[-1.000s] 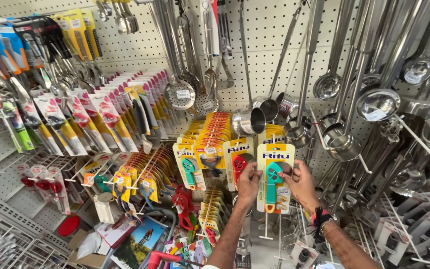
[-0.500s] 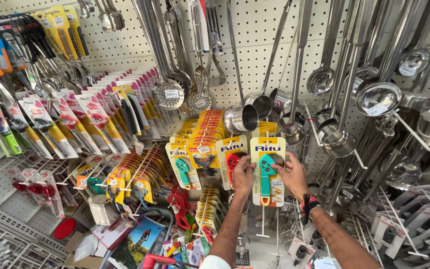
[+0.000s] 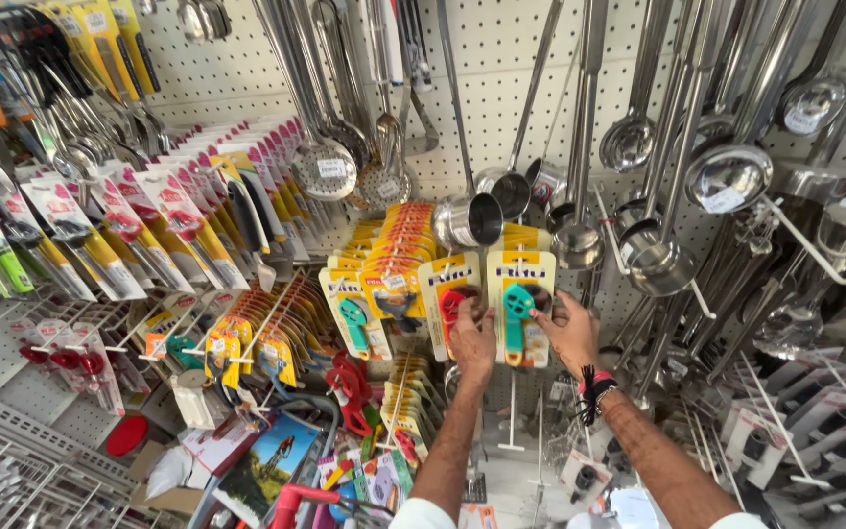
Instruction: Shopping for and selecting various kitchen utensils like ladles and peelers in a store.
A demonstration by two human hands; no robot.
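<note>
Both hands are up at a pegboard wall (image 3: 247, 69) crowded with kitchen tools. Between them hangs a yellow card (image 3: 521, 309) with a teal opener fixed to its front, at the front of a row of like cards on a wire hook. The left hand (image 3: 472, 338) pinches the card's left edge, thumb in front and fingers curled behind. The right hand (image 3: 572, 333) holds the right edge the same way, its fingertips (image 3: 540, 315) resting on the card face beside the tool.

The card looks like thin printed board: light, and stiff enough to hold flat, though it would likely crease if squeezed hard or pulled at an angle. Most of the weight probably sits in the opener at the middle, so the pack should hang bottom-heavy and swing on its hook. The face looks glossy and may be a little slick. The side edges, where the hands already are, seem the safest place to hold; the punched hole at the top is likely the weakest point and could tear.

Just to the left hangs a second card with a red opener (image 3: 450, 304), overlapping the held one. Steel ladles (image 3: 727, 176) and a small steel cup (image 3: 472, 220) hang close above and to the right.
</note>
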